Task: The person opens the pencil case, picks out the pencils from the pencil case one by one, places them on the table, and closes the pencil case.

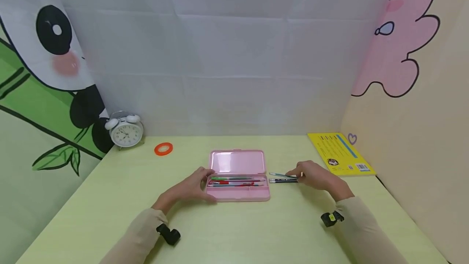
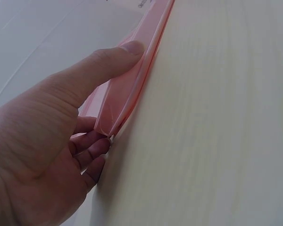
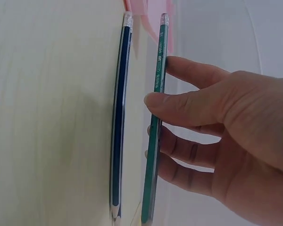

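Note:
A pink pencil case (image 1: 238,193) lies with its lid (image 1: 237,161) folded back, and several pens and pencils (image 1: 236,182) rest in its rear compartment. My left hand (image 1: 192,185) grips the case's left end, thumb along the front wall (image 2: 127,80) and fingers around the corner. To the right of the case, my right hand (image 1: 316,175) pinches a green pencil (image 3: 156,101) between thumb and fingers, its eraser end pointing toward the case. Dark blue pencils (image 3: 120,108) lie side by side on the table below the green one.
An orange ring (image 1: 163,148) lies on the table (image 1: 234,231) behind and left of the case. At the back left corner stands a white alarm clock (image 1: 126,134). A yellow book (image 1: 340,154) lies at the back right by the wall.

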A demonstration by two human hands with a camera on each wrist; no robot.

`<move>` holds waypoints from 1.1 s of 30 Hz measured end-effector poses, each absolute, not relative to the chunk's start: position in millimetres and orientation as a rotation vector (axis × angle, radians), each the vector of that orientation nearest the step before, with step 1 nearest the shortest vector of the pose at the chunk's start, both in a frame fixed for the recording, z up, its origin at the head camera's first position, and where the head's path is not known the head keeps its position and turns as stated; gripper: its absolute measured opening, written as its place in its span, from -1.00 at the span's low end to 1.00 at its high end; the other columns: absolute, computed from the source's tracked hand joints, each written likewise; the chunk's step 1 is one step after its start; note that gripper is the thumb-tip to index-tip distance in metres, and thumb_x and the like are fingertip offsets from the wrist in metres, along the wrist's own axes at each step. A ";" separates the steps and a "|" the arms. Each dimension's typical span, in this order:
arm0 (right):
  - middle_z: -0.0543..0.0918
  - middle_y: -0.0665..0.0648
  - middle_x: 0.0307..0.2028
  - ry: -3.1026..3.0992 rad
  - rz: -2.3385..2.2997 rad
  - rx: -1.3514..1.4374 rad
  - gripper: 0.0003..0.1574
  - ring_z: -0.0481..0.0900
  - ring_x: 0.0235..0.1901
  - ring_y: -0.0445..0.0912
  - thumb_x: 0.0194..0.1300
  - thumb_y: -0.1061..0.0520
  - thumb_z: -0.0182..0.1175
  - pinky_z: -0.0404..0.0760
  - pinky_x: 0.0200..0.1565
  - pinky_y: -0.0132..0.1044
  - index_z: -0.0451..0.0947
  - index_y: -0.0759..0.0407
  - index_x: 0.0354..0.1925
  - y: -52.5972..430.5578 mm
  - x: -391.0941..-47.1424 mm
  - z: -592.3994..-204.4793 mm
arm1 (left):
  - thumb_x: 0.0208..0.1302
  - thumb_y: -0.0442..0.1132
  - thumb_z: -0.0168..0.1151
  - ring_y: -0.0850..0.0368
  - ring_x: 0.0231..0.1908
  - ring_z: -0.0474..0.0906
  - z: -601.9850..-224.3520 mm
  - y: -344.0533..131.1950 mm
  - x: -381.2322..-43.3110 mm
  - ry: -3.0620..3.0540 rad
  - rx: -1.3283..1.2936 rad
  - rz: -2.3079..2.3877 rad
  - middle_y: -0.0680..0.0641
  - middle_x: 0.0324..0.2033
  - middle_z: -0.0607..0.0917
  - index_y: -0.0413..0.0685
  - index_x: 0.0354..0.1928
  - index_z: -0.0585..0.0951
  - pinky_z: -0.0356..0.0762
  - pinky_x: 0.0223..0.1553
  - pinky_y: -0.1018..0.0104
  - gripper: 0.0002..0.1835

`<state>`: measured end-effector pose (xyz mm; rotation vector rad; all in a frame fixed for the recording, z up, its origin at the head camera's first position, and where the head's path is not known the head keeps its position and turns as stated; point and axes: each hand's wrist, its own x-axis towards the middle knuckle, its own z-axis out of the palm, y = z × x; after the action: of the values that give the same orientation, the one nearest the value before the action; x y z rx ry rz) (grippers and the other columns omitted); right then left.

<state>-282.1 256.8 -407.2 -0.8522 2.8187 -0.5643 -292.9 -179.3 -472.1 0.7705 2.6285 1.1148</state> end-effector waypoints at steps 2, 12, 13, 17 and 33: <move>0.63 0.05 -0.28 2.802 -0.569 -0.843 -0.53 0.43 -0.33 -0.12 0.29 0.41 0.26 0.48 -0.30 -0.35 0.70 0.07 0.10 257.9 -282.7 -410.0 | -0.13 0.10 0.64 0.04 0.06 0.35 -473.2 -179.2 -292.9 2.623 0.767 1.120 -0.04 0.03 0.40 -0.19 0.36 0.36 0.36 0.15 -0.01 0.03; 0.66 0.00 -0.30 2.765 -0.557 -0.836 -0.60 0.43 -0.34 -0.11 0.22 0.44 0.32 0.50 -0.23 -0.31 0.76 0.12 -0.02 259.8 -281.8 -415.4 | -0.13 0.09 0.64 0.03 0.06 0.35 -472.0 -178.3 -291.7 2.623 0.773 1.113 -0.05 0.05 0.40 -0.20 0.37 0.35 0.36 0.16 -0.01 0.04; 0.66 -0.02 -0.29 2.762 -0.560 -0.819 -0.60 0.44 -0.33 -0.10 0.21 0.44 0.32 0.50 -0.22 -0.30 0.76 0.12 -0.03 259.8 -281.6 -415.6 | -0.13 0.09 0.64 0.03 0.06 0.35 -471.6 -178.2 -291.5 2.624 0.773 1.110 -0.05 0.05 0.40 -0.20 0.37 0.35 0.35 0.17 -0.01 0.04; 0.66 -0.04 -0.29 2.732 -0.585 -0.739 -0.60 0.44 -0.31 -0.08 0.20 0.45 0.32 0.47 -0.25 -0.28 0.78 0.11 -0.06 260.4 -281.9 -418.1 | -0.13 0.08 0.64 0.02 0.08 0.35 -470.1 -177.7 -290.3 2.628 0.768 1.104 -0.05 0.06 0.40 -0.21 0.36 0.35 0.35 0.18 -0.02 0.04; 0.61 -0.03 -0.36 2.694 -0.658 -0.681 -0.69 0.43 -0.37 -0.11 0.18 0.40 0.37 0.43 -0.35 -0.34 0.78 0.17 -0.11 261.9 -282.3 -422.1 | -0.13 0.11 0.64 0.06 0.05 0.35 -469.8 -178.4 -290.3 2.629 0.761 1.108 -0.02 0.00 0.41 -0.18 0.35 0.38 0.36 0.13 0.01 0.03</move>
<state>-282.3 261.9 -422.1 -0.6810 2.6943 -0.6583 -290.3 -178.4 -469.8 0.7612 2.6292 1.1080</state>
